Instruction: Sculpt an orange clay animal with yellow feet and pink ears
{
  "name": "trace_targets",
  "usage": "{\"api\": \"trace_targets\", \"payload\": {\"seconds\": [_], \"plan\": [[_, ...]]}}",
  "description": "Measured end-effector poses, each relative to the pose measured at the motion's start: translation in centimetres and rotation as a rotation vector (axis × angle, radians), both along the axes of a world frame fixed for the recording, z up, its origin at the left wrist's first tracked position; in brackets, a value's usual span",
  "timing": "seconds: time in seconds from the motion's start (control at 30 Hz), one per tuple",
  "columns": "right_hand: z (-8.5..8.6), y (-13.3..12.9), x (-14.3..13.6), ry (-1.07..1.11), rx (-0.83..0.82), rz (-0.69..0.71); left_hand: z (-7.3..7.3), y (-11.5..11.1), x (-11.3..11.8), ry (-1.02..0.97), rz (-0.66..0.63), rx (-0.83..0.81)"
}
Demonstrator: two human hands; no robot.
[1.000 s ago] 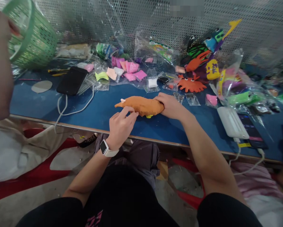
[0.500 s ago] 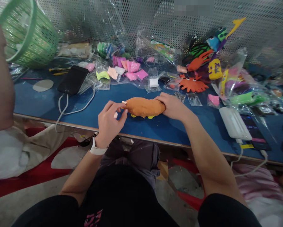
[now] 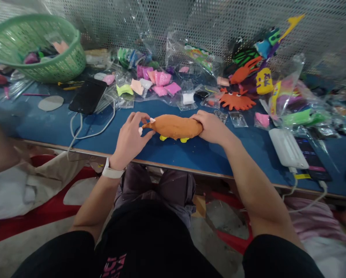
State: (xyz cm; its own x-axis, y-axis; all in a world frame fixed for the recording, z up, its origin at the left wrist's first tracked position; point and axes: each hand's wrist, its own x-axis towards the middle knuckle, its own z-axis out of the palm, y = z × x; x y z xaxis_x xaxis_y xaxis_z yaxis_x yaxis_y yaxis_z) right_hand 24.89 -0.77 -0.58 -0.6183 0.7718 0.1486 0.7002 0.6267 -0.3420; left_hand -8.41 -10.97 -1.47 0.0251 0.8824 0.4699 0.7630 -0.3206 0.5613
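Observation:
An orange clay figure [image 3: 177, 127] with a long rounded body lies on the blue table, its pointed end to the left. Yellow pieces [image 3: 184, 140] show under its lower side, and a small white piece [image 3: 152, 120] sits near the pointed end. My right hand [image 3: 211, 126] is wrapped round the figure's right end. At the pointed end is my left hand [image 3: 130, 135], thumb and fingers apart around the tip; another small white piece [image 3: 140, 131] shows by its fingers. Whether the left fingers touch the tip is unclear.
A green basket [image 3: 57, 63] stands at the back left, near a black phone [image 3: 88, 96] with a white cable. Bagged coloured clay [image 3: 161, 79] lies along the back. An orange crab figure [image 3: 237, 100], a white power bank [image 3: 288, 148] and another phone [image 3: 311, 158] are on the right.
My left hand has moved slightly up and left, with its fingers wider apart, baring the pointed tip. The green basket has tipped down to stand more upright. The person's arm at the left has moved lower.

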Motion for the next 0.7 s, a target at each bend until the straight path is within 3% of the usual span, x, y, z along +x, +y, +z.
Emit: {"api": "trace_targets", "payload": {"seconds": [0.23,0.43,0.57,0.7], "plan": [[1.5,-0.2,2.2,0.058,-0.073,0.026,0.5,1.0,-1.0,-0.069,-0.081,-0.119],[3.1,-0.7,3.3,0.134,-0.038,-0.093,0.4,1.4,-1.3,-0.026,-0.041,-0.11],[3.0,-0.6,3.2,0.118,-0.149,-0.009,0.5,1.7,-1.4,-0.007,-0.021,-0.095],[2.3,0.1,3.4,0.112,-0.164,-0.028,0.9,1.5,-1.3,0.0,-0.025,-0.116]]}}
